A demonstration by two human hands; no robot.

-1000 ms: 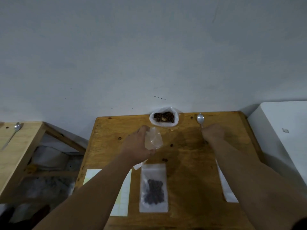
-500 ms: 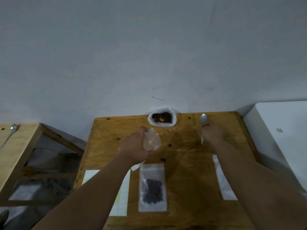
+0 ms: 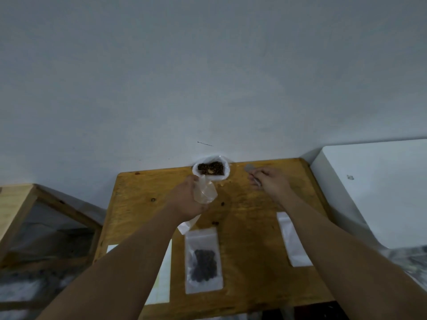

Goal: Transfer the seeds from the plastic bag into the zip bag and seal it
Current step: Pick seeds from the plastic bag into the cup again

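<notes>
A white plastic bag (image 3: 225, 175) with dark seeds (image 3: 211, 168) stands open at the far edge of the wooden table (image 3: 143, 204). My left hand (image 3: 187, 199) grips an empty clear zip bag (image 3: 205, 191) just in front of it, its mouth held open. My right hand (image 3: 269, 181) pinches the handle of a metal spoon (image 3: 249, 168), whose bowl is lifted to the right of the seed bag. A flat zip bag with dark seeds inside (image 3: 203, 262) lies near the table's front.
An empty zip bag (image 3: 292, 241) lies on the table's right side, partly under my right forearm. White paper sheets (image 3: 161, 282) lie at the front left. A white box (image 3: 379, 188) stands right of the table, a wooden frame (image 3: 20, 204) left. Loose seeds dot the tabletop.
My right hand has picked the spoon up off the table and turned it leftward. My left hand has moved the empty zip bag closer to the seed bag.
</notes>
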